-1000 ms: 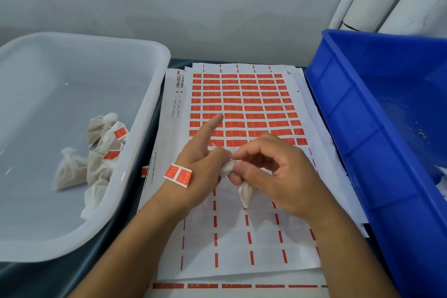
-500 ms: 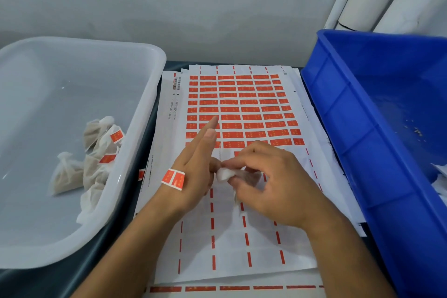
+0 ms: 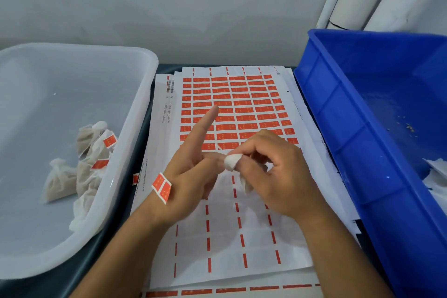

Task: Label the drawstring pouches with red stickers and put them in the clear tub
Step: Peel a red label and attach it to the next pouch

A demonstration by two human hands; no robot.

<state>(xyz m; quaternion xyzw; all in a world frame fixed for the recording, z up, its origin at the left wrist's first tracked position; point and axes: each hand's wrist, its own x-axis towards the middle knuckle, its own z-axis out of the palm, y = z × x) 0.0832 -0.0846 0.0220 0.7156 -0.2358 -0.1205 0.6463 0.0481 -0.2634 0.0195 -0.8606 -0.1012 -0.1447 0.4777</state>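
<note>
My right hand (image 3: 273, 172) pinches a small white drawstring pouch (image 3: 232, 161) above the sticker sheet (image 3: 242, 109). My left hand (image 3: 193, 172) is beside it, forefinger pointing straight up and thumb touching the pouch's top. A pair of red stickers (image 3: 161, 187) is stuck on the back of my left wrist. The clear tub (image 3: 135, 113) stands at the left with several labelled pouches (image 3: 96, 155) lying in it. The sheet's lower half is peeled bare; red stickers fill its upper half.
A blue bin (image 3: 338, 128) stands at the right, with white pouches (image 3: 435, 172) at its right edge. A loose red sticker (image 3: 136, 178) lies between tub and sheet. More sheets are stacked under the top one. A grey wall closes the back.
My left forefinger has lifted up straight again. The pouch has stayed pinched between both hands, its top turned slightly up.
</note>
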